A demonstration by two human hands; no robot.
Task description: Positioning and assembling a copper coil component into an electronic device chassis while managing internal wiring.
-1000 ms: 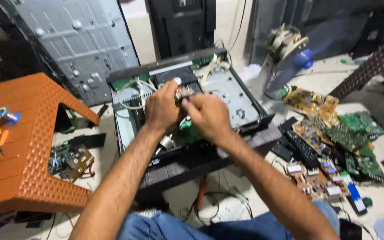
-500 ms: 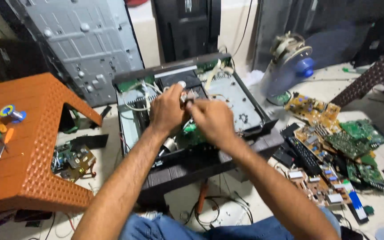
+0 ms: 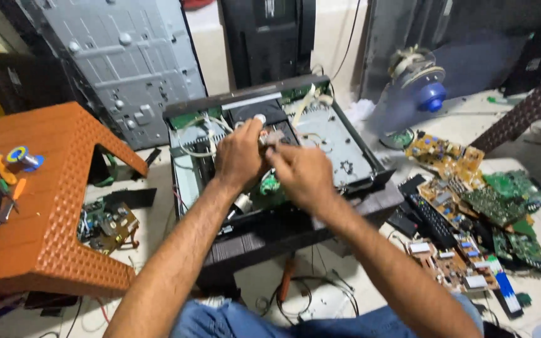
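Fingers (image 3: 269,139) of both hands meet over the middle of the open player chassis (image 3: 270,156), pinched narrow around a small pale connector part (image 3: 275,136); whether each hand truly grips it or only steadies it cannot be told. Left hand (image 3: 239,156) lies over the dark disc drive (image 3: 255,116) at the chassis centre, and right hand (image 3: 302,175) crosses in from the chassis's front right edge. The part sits just above the drive, touching both sets of fingertips.

Risks, as judged from this position:
- White ribbon cables (image 3: 311,100) and loose wires run close behind the hands inside the chassis; a sideways pull could strain or tear them.
- The small green board (image 3: 270,184) lies directly beneath the wrists; a slip could knock its components.
- The chassis rests on a dark low bench (image 3: 320,222) with its front right corner near the edge; leaning weight could shift it.
- Circuit boards (image 3: 483,206) and a remote control (image 3: 433,216) are scattered on the floor right of the chassis, where a dropped part would be hard to find.
- Orange plastic stool (image 3: 51,206) left of the chassis carries hand tools (image 3: 7,169) near its rim.
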